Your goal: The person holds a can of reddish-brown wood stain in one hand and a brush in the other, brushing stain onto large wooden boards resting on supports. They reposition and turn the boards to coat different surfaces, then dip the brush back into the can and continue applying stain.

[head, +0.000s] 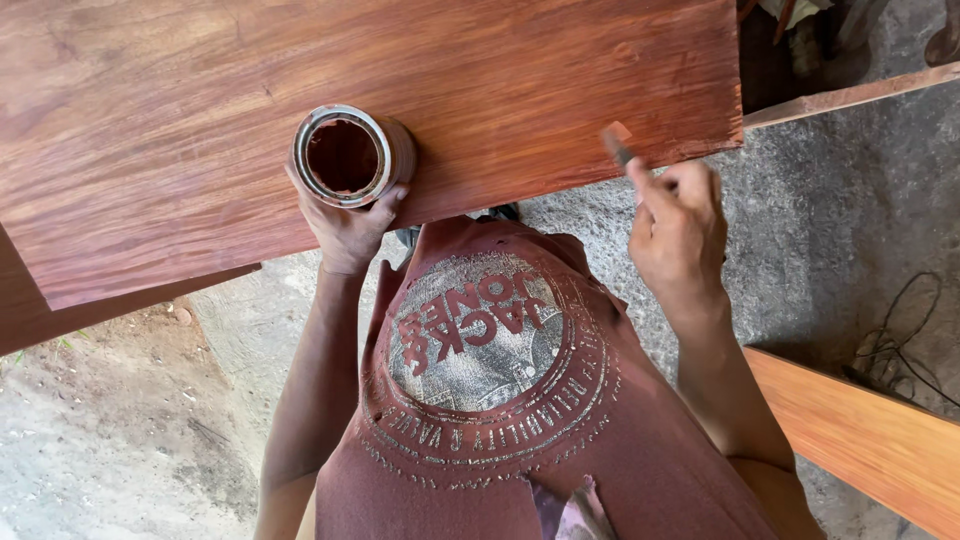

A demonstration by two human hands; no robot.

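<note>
Left hand [348,225] is clamped around the near side of a round metal tin of reddish-brown stain [350,155], open-topped, which stands upright on the large reddish-brown wooden panel [180,120], close to the panel's near edge. Right hand [678,228] is closed on a small stained brush [618,143], fingers curled about the handle, the bristle end tilted up towards the panel's near right corner; whether the bristles touch the wood cannot be told from the head view.

Progress, judged: the panel's visible face carries an even red-brown coat with the grain showing through, so coating appears largely done here; the near edge by the brush looks to be the part in hand. The tin holds liquid low inside.

Pose: both forearms reach forward from the body, left wrist straight beneath the tin, right wrist cocked inward. Right of the panel lies a paler orange plank [860,440] over grey concrete floor [830,240].
</note>
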